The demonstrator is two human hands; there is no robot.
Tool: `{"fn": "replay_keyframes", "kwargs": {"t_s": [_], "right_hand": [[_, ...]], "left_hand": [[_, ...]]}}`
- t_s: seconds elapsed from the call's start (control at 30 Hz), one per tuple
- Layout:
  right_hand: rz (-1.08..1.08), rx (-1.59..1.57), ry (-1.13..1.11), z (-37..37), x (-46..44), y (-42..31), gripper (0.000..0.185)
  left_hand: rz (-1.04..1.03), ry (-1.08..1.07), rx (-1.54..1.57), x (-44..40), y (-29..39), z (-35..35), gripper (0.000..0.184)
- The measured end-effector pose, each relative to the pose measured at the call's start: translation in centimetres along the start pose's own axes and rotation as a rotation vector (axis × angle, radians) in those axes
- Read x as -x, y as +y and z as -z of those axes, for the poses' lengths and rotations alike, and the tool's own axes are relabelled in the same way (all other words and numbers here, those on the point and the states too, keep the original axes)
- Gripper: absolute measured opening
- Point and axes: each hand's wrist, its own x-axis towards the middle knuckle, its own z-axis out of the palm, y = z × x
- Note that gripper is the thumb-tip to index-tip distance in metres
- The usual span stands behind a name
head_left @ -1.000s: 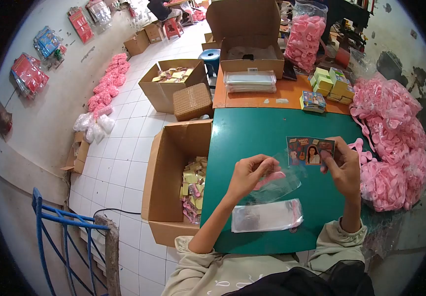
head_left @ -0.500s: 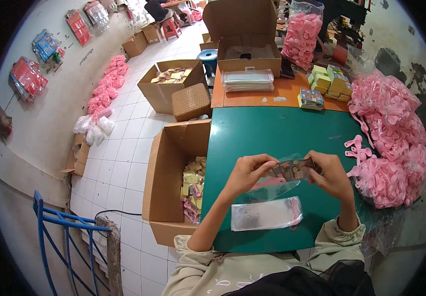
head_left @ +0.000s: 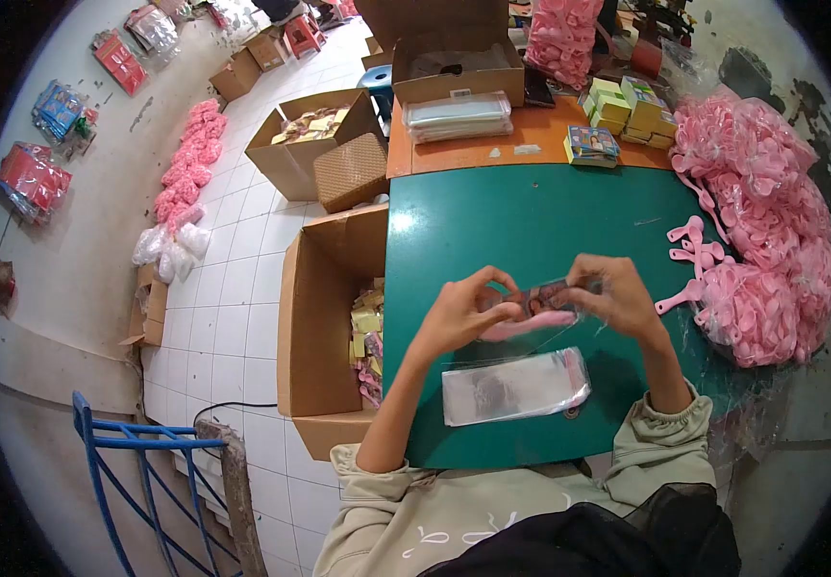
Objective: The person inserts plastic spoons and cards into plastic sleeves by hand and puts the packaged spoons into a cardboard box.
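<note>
Over the green table (head_left: 531, 221), my left hand (head_left: 468, 310) pinches the left end of a clear plastic bag. Inside the bag lie a pink spoon (head_left: 529, 326) and a dark printed card (head_left: 542, 299), the card above the spoon. My right hand (head_left: 609, 291) grips the bag and card at their right end. Below the hands a stack of clear bags (head_left: 511, 387) lies flat on the table.
Loose pink spoons (head_left: 694, 252) and bulging bags of pink spoons (head_left: 756, 221) line the right side. Small card stacks (head_left: 591, 146) sit at the back. An open carton (head_left: 324, 317) with packed pieces stands left of the table.
The card has gone from outside the bag into it beside the spoon. My right hand has moved left and down, closer to my left hand. The camera view has shifted slightly.
</note>
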Motion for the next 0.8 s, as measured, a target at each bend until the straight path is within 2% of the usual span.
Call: {"fn": "replay_keyframes", "kwargs": {"t_s": [0.07, 0.17, 0.27, 0.37, 0.53, 0.67, 0.8], "right_hand": [[-0.049, -0.076, 0.094, 0.4, -0.2, 0.6, 0.017], [-0.16, -0.303, -0.036, 0.6, -0.4, 0.9, 0.02], [-0.218, -0.382, -0.154, 0.4, -0.4, 1.5, 0.021], [-0.19, -0.392, -0.086, -0.4, -0.5, 2.3, 0.017], [-0.189, -0.48, -0.118, -0.2, -0.2, 1.9, 0.014], [-0.233, -0.504, -0.22, 0.6, 0.1, 2.2, 0.026], [-0.298, -0.568, -0.188, -0.1, 0.1, 1.2, 0.033]], "left_hand": [[-0.045, -0.026, 0.22, 0.2, -2.3, 1.0, 0.034], [0.022, 0.036, 0.374, 0.6, -1.1, 1.4, 0.035], [0.067, 0.039, 0.31, 0.6, -0.4, 1.2, 0.037], [0.003, 0.001, 0.362, 0.7, -0.6, 0.7, 0.038], [0.044, 0.068, 0.393, 0.4, -2.4, 0.2, 0.032], [0.107, 0.137, 0.47, 0.5, -2.0, 0.3, 0.029], [0.161, 0.188, 0.627, 0.4, -2.6, -0.2, 0.035]]}}
